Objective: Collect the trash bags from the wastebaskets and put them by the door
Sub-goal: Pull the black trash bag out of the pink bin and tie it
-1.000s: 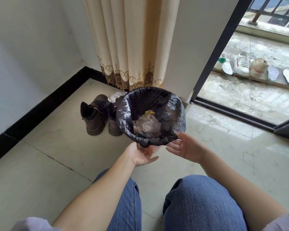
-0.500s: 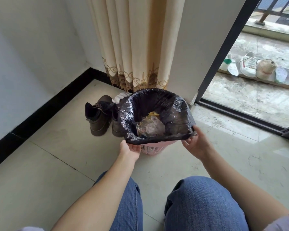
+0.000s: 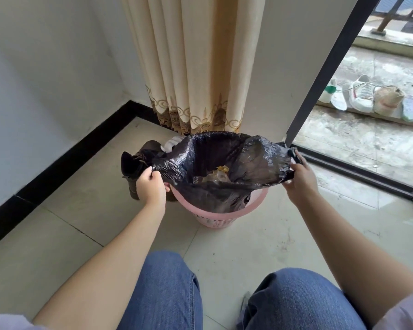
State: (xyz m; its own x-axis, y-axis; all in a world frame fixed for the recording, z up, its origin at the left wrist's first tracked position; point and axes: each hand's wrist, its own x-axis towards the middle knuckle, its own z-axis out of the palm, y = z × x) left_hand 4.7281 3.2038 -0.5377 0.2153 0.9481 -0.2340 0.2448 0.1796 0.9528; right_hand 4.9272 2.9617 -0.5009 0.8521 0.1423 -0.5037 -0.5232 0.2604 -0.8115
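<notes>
A black trash bag [image 3: 255, 163] hangs stretched open above a pink wastebasket [image 3: 216, 216] on the tiled floor. Its lower part still sits inside the basket. Crumpled clear and yellow rubbish [image 3: 218, 173] lies in the bag. My left hand [image 3: 150, 186] grips the bag's left rim in a fist. My right hand [image 3: 301, 179] grips the right rim, pulling it out sideways. The bag's mouth is wide open between both hands.
Dark brown boots [image 3: 135, 163] and a white cloth [image 3: 173, 142] lie behind the basket by the beige curtain [image 3: 196, 67]. A black door frame [image 3: 324, 67] opens right onto a balcony with several shoes [image 3: 362, 96]. My knees in blue jeans [image 3: 167, 289] fill the foreground.
Both hands took hold of the bag's rim, peeled it off the basket and lifted it, spreading apart. The pink basket's rim is now exposed below the bag.
</notes>
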